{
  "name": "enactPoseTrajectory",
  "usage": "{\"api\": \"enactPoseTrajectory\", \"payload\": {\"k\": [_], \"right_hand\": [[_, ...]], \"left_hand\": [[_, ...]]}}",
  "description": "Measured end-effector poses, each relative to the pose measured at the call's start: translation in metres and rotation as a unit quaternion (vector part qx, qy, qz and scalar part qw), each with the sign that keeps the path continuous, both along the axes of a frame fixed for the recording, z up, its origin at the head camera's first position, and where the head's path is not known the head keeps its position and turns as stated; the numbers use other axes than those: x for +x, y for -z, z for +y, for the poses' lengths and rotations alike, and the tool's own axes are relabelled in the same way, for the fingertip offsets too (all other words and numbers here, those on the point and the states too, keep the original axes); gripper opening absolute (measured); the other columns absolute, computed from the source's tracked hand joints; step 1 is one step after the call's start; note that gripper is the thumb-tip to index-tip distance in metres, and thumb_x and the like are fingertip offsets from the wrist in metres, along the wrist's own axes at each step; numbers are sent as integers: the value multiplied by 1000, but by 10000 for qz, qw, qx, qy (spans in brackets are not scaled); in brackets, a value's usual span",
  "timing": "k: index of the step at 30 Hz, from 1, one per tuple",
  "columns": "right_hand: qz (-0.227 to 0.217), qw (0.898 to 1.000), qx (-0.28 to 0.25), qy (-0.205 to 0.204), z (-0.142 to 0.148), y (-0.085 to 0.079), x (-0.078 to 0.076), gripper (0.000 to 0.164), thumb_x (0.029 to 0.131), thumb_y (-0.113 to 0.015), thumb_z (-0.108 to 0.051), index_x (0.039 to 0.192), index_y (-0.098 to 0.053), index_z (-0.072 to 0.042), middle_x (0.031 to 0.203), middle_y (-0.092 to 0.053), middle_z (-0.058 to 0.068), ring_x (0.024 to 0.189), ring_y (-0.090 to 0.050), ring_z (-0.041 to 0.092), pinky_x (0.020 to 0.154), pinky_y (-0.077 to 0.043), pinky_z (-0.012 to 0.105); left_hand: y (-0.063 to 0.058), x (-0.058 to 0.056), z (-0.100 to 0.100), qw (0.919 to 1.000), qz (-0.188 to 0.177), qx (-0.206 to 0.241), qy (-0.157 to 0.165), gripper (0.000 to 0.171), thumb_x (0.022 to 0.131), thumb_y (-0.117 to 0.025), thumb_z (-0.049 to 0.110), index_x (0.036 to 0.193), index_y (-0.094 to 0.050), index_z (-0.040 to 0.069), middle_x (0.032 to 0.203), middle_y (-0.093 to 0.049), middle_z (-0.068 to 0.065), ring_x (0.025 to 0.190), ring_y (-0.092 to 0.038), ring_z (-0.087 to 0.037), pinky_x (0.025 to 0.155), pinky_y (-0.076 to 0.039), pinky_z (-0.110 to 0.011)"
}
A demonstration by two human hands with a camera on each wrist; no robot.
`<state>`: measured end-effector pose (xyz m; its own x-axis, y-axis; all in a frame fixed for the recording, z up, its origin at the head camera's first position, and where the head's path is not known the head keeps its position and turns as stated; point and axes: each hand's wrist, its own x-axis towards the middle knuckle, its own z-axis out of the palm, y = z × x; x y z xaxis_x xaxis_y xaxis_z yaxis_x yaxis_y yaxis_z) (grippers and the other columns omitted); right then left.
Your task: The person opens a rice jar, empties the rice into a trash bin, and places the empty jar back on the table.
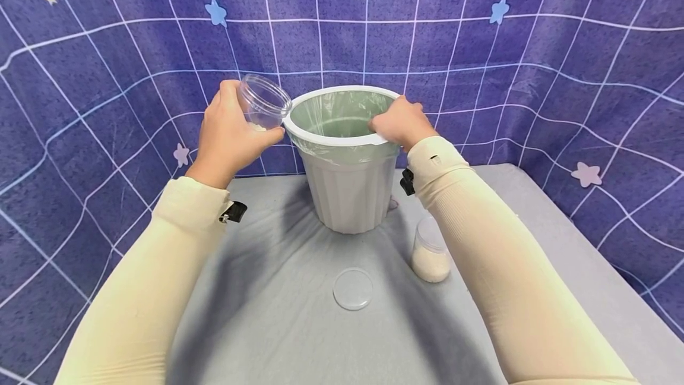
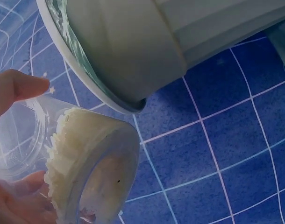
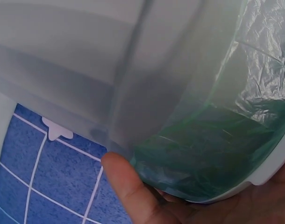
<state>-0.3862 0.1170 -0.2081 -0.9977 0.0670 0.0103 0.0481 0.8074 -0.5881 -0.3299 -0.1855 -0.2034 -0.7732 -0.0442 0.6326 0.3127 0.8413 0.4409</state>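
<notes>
My left hand (image 1: 227, 135) grips a clear plastic jar (image 1: 263, 101) beside the left rim of a grey trash bin (image 1: 350, 189). The jar is tilted, its open mouth towards the bin. White rice-like grains (image 2: 81, 135) lie near its bottom in the left wrist view. A green plastic liner (image 1: 347, 103) lines the bin, under a white rim ring (image 1: 336, 141). On the opposite side my right hand (image 1: 404, 122) holds the rim, fingers inside; its thumb (image 3: 126, 182) presses the outer wall in the right wrist view.
A second clear jar (image 1: 430, 254) with white grains stands upright on the grey-covered table (image 1: 288, 325), beside my right forearm. A round clear lid (image 1: 353, 289) lies flat in front of the bin. Blue gridded cloth (image 1: 342, 46) hangs behind and at both sides.
</notes>
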Motion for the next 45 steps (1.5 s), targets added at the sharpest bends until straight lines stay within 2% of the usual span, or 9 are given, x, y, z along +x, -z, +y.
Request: {"api": "enactPoseTrajectory", "payload": {"k": [5, 11, 19, 21, 23, 26, 28, 32, 45], "right_hand": [[11, 10000, -20, -40, 0, 0, 1, 104, 90, -61, -43, 165, -3, -1, 159, -25, 33, 124, -52, 43, 60, -61, 36], [38, 9999, -82, -44, 1, -1, 2, 104, 91, -62, -44, 165, -4, -1, 160, -24, 34, 121, -54, 44, 60, -61, 36], [22, 9999, -68, -82, 3, 1, 2, 106, 91, -61, -44, 164, 1, -1, 163, -18, 34, 127, -51, 46, 59, -61, 36], [33, 9999, -70, -82, 4, 1, 1, 105, 91, -61, -45, 164, 1, -1, 164, -17, 34, 130, -49, 46, 64, -62, 39], [37, 10000, 17, -84, 4, 2, 2, 105, 92, -60, -45, 164, 1, -1, 164, -18, 34, 137, -45, 47, 84, -61, 45], [17, 9999, 130, -94, 4, 2, 2, 105, 92, -58, -46, 164, 2, 0, 164, -17, 34, 146, -35, 48, 110, -46, 56], [-30, 9997, 202, -121, 5, 1, 3, 105, 93, -57, -47, 164, 5, 0, 166, -15, 34, 151, -28, 48, 119, -33, 60], [-112, 9996, 154, -184, 4, 0, 3, 106, 93, -57, -47, 163, 10, -1, 167, -10, 34, 153, -24, 49, 120, -30, 62], [-136, 9998, 126, -85, 3, 1, 2, 107, 92, -58, -46, 163, 9, -2, 165, -14, 34, 150, -30, 49, 118, -35, 60]], "left_hand": [[-3, -2, -1, 9999, -24, -110, -70, 84, 70, -85, 38, 137, -47, 5, 122, -61, -16, 114, -59, -37, 95, -47, -54], [-10, -4, 3, 9994, -53, -314, -109, 86, 70, -86, 44, 137, -47, 7, 120, -59, -14, 108, -58, -35, 89, -48, -54], [-14, -6, 9, 9971, -48, -747, -125, 91, 70, -87, 52, 139, -48, 7, 124, -61, -15, 116, -59, -37, 95, -47, -57], [-16, -8, 10, 9960, -18, -882, -135, 91, 70, -87, 50, 138, -47, 6, 124, -61, -16, 115, -59, -38, 97, -47, -58], [-18, -10, 11, 9951, -36, -980, -149, 90, 70, -86, 49, 139, -47, 6, 124, -61, -16, 115, -59, -40, 97, -46, -58], [-20, -13, 12, 9938, -50, -1095, -175, 91, 70, -85, 48, 141, -46, 5, 124, -61, -17, 115, -58, -41, 98, -45, -59], [-21, -14, 12, 9931, -68, -1151, -187, 92, 70, -85, 48, 141, -46, 4, 124, -61, -17, 115, -58, -42, 98, -45, -59], [-23, -15, 11, 9912, -97, -1300, -219, 94, 70, -84, 50, 141, -46, 3, 123, -61, -19, 115, -58, -43, 98, -44, -61], [-27, -15, 19, 9833, -62, -1813, -117, 86, 69, -83, 41, 136, -48, 2, 121, -61, -21, 109, -56, -45, 94, -44, -60]]}}
